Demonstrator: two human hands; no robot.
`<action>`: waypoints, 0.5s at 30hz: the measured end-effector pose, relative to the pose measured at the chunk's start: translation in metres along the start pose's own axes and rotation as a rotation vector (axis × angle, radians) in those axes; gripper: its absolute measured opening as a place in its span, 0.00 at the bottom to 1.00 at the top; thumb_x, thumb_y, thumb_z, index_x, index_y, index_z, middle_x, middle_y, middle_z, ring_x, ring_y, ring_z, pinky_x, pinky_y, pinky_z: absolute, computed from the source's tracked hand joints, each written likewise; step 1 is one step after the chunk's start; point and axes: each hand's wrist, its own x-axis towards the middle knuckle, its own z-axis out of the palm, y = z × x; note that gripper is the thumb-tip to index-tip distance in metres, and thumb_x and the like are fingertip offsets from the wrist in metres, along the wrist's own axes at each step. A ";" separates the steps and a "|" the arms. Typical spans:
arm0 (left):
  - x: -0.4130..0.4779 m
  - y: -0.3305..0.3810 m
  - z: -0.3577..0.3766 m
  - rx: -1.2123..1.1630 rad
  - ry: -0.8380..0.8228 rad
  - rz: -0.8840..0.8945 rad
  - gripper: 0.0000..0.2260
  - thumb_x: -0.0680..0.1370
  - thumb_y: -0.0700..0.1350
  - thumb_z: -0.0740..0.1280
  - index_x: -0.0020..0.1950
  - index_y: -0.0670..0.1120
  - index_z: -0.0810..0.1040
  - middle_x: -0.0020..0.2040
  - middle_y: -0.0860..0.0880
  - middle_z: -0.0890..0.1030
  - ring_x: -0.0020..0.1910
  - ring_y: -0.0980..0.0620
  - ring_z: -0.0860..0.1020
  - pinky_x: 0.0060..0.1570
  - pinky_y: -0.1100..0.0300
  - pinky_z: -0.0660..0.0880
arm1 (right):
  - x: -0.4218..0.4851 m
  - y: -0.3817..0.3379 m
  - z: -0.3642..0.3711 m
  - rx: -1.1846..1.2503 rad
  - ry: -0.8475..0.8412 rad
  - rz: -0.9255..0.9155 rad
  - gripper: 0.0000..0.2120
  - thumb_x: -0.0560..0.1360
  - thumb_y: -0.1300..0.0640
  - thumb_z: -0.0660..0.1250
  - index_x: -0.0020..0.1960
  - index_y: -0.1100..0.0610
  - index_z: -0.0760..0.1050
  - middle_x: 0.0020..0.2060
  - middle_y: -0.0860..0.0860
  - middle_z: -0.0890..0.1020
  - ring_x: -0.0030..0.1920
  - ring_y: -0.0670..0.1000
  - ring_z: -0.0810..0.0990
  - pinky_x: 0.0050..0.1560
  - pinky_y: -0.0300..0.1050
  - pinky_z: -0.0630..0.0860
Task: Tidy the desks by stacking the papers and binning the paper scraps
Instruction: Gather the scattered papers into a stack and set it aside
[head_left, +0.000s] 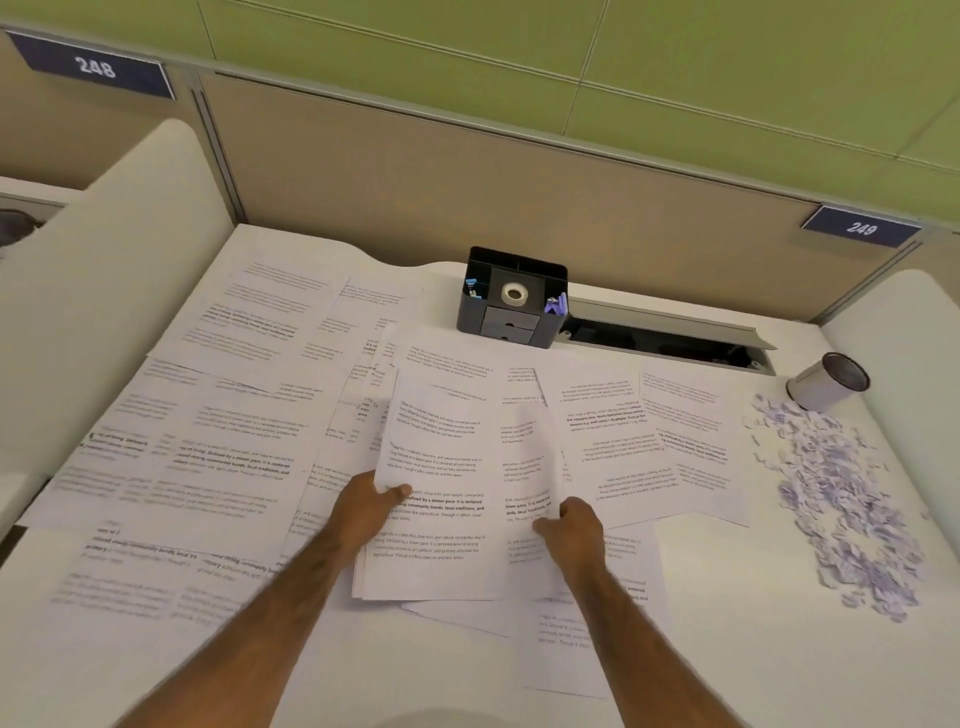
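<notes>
At the middle of the counter (727, 597), the left hand (366, 512) and right hand (574, 527) each grip a side of a thin stack of papers (441, 457), fingers (399, 491) curled round its edges. Light, limp and slippery, the sheets would likely sag or fan out unless held at both edges and squared against the counter. Loose sheets (208, 457) lie all around, a desk organizer (511, 306) stands behind, and paper scraps (841, 499) spread at the right beside a small white cup (828, 382).
</notes>
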 end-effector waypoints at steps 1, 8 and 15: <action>-0.001 0.001 0.000 0.003 0.000 -0.003 0.15 0.80 0.44 0.71 0.65 0.43 0.80 0.58 0.46 0.85 0.55 0.46 0.83 0.59 0.51 0.78 | 0.001 -0.002 -0.003 0.107 -0.003 -0.011 0.08 0.72 0.57 0.72 0.49 0.57 0.76 0.46 0.52 0.83 0.46 0.53 0.83 0.48 0.52 0.83; -0.002 0.002 -0.008 -0.036 0.019 0.015 0.15 0.80 0.46 0.71 0.66 0.45 0.80 0.59 0.48 0.85 0.56 0.47 0.83 0.61 0.46 0.79 | 0.010 -0.015 -0.036 0.079 0.071 -0.110 0.05 0.72 0.65 0.62 0.43 0.63 0.77 0.40 0.54 0.82 0.42 0.56 0.81 0.38 0.47 0.77; -0.006 0.002 -0.007 -0.164 0.002 -0.024 0.15 0.79 0.48 0.72 0.65 0.47 0.81 0.56 0.50 0.86 0.54 0.48 0.85 0.59 0.43 0.80 | 0.013 -0.009 -0.104 0.261 0.382 -0.174 0.05 0.76 0.63 0.65 0.44 0.61 0.79 0.38 0.53 0.81 0.40 0.58 0.78 0.39 0.45 0.69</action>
